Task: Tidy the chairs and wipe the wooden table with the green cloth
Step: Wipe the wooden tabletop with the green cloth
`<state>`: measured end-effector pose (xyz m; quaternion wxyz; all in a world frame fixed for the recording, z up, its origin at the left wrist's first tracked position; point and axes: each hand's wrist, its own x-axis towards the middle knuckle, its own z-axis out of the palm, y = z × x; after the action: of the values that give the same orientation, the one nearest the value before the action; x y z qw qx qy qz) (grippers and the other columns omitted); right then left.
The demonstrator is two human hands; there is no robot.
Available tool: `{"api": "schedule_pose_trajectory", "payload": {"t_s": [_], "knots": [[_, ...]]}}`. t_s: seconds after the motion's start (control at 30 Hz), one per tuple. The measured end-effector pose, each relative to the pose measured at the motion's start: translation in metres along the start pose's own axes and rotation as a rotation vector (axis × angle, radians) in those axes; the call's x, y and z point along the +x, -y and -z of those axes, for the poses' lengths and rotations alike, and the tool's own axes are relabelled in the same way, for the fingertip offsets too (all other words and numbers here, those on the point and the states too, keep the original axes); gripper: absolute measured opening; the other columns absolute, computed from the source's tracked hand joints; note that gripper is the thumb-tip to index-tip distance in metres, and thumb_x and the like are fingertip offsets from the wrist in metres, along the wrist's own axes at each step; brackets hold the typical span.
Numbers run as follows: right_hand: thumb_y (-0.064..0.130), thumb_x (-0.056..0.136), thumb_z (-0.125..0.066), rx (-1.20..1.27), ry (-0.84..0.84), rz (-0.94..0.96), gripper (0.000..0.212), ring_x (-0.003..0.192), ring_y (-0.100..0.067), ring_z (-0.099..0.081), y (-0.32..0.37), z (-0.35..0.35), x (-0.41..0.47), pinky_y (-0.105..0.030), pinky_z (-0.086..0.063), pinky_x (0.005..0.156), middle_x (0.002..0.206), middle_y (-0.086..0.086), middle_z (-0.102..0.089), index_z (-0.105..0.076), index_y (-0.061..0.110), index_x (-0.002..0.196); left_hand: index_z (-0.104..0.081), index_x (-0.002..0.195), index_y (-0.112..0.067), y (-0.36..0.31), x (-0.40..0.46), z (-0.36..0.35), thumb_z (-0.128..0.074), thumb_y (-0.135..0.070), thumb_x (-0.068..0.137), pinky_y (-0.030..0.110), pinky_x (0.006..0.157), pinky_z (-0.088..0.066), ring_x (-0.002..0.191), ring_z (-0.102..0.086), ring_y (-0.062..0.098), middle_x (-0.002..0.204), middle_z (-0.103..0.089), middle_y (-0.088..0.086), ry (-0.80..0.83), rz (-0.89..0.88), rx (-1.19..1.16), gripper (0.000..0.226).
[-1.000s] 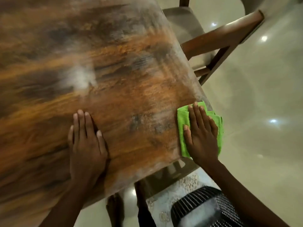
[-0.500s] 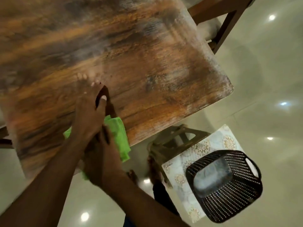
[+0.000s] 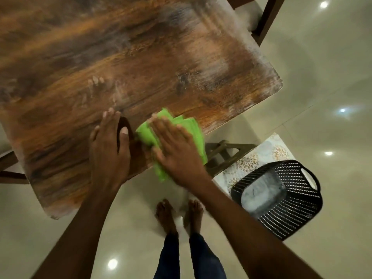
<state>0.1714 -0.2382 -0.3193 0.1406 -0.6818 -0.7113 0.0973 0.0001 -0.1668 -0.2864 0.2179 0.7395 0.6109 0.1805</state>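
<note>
Glossy tiled floor under streaky brown wooden bench (image 3: 141,57); folded green cloth (image 3: 193,127) at near edge w/ right hand (image 3: 177,150) flat on it, left hand (image 3: 109,146) spread alongside; soft, light, best pressed at centre.

Motion-blurred right hand (image 3: 177,150) over partly hidden green cloth (image 3: 187,127); chair (image 3: 265,19) cut off at top edge.

- Ahead of you the wooden table (image 3: 141,57) lies bare all the way to its far and right edges.
- Your left hand (image 3: 108,146) sits flat just beside the green cloth (image 3: 181,127), blocking leftward travel.
- A black basket (image 3: 281,198) on a patterned stool (image 3: 261,158) crowds your lower right.
</note>
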Motion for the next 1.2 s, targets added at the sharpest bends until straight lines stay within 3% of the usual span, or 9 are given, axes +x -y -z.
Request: {"api": "schedule_pose_trajectory", "payload": {"t_s": [0.3,0.37,0.43,0.6,0.77,0.87,0.93,1.07,1.2], "knots": [[0.034,0.109,-0.038,0.019,-0.186,-0.489,0.057,0.156,-0.022,-0.037,-0.156,0.062,-0.005,-0.043,-0.028,0.126,0.169,-0.004,-0.04,-0.038,0.019,0.164,-0.019,0.169,-0.01,-0.054,-0.016,-0.046,-0.033,-0.037,0.115,0.044,0.134,-0.007,0.165,-0.004,0.018,0.178,-0.011,0.008,0.1,-0.144,0.12,0.061],[0.031,0.108,-0.04,0.104,-0.276,-0.625,0.053,0.128,-0.03,-0.064,-0.185,0.081,-0.027,-0.041,-0.046,0.108,0.144,-0.013,-0.065,-0.05,0.012,0.156,-0.019,0.169,-0.009,-0.063,-0.019,-0.052,-0.032,-0.037,0.115,0.046,0.133,-0.009,0.165,-0.004,0.019,0.178,-0.01,0.007,0.108,-0.187,0.135,0.062],[0.034,0.109,-0.036,0.198,-0.353,-0.722,0.049,0.091,-0.024,-0.065,-0.2,0.106,-0.072,-0.034,-0.046,0.078,0.106,-0.007,-0.073,-0.062,0.008,0.141,-0.018,0.169,-0.01,-0.07,-0.024,-0.056,-0.032,-0.037,0.115,0.045,0.133,-0.01,0.165,-0.004,0.019,0.178,-0.01,0.007,0.099,-0.213,0.145,0.062],[0.034,0.107,-0.039,0.502,-0.532,-1.023,0.039,0.076,-0.019,-0.052,-0.203,0.126,-0.221,-0.044,-0.043,0.066,0.082,-0.009,-0.059,-0.063,0.004,0.098,-0.019,0.169,-0.011,-0.097,-0.044,-0.074,-0.038,-0.029,0.113,0.043,0.133,-0.01,0.165,-0.007,0.018,0.178,-0.012,0.007,0.061,-0.303,0.12,0.062],[0.038,0.089,-0.053,0.911,-0.634,-1.432,0.029,0.081,-0.026,-0.062,-0.193,0.079,-0.294,-0.044,-0.051,0.076,0.085,-0.012,-0.064,-0.066,0.012,0.09,-0.032,0.164,-0.004,-0.132,-0.086,-0.104,-0.043,-0.021,0.111,0.041,0.133,-0.013,0.163,-0.022,0.024,0.173,-0.028,0.014,0.116,-0.508,0.026,0.057],[0.03,0.093,-0.055,1.225,-0.712,-1.51,0.033,0.107,-0.038,-0.07,-0.196,0.053,-0.294,-0.05,-0.058,0.093,0.113,-0.022,-0.073,-0.069,0.007,0.112,-0.038,0.162,-0.006,-0.155,-0.12,-0.13,-0.039,-0.026,0.11,0.045,0.131,-0.018,0.16,-0.029,0.023,0.17,-0.035,0.011,0.269,-0.546,-0.025,0.055],[0.027,0.101,-0.05,1.396,-0.725,-1.523,0.035,0.123,-0.04,-0.067,-0.2,0.043,-0.285,-0.051,-0.058,0.1,0.125,-0.019,-0.073,-0.066,0.007,0.124,-0.039,0.162,-0.01,-0.167,-0.139,-0.149,-0.039,-0.029,0.11,0.044,0.13,-0.021,0.159,-0.031,0.02,0.17,-0.036,0.007,0.393,-0.496,-0.07,0.056],[0.026,0.105,-0.04,1.65,-0.733,-1.549,0.048,0.123,-0.036,-0.067,-0.208,0.031,-0.277,-0.049,-0.055,0.104,0.136,-0.019,-0.07,-0.058,0.005,0.144,-0.041,0.161,-0.012,-0.191,-0.16,-0.182,-0.045,-0.032,0.108,0.053,0.117,-0.044,0.144,-0.053,0.03,0.163,-0.048,0.01,0.566,-0.366,-0.105,0.057],[0.022,0.103,-0.041,1.736,-0.804,-1.656,0.043,0.134,-0.041,-0.06,-0.215,0.014,-0.283,-0.056,-0.045,0.117,0.142,-0.023,-0.065,-0.063,0.005,0.136,-0.037,0.162,-0.014,-0.21,-0.164,-0.205,-0.055,-0.024,0.108,0.046,0.104,-0.05,0.128,-0.063,0.038,0.153,-0.058,0.013,0.708,-0.249,-0.009,0.057]]}}
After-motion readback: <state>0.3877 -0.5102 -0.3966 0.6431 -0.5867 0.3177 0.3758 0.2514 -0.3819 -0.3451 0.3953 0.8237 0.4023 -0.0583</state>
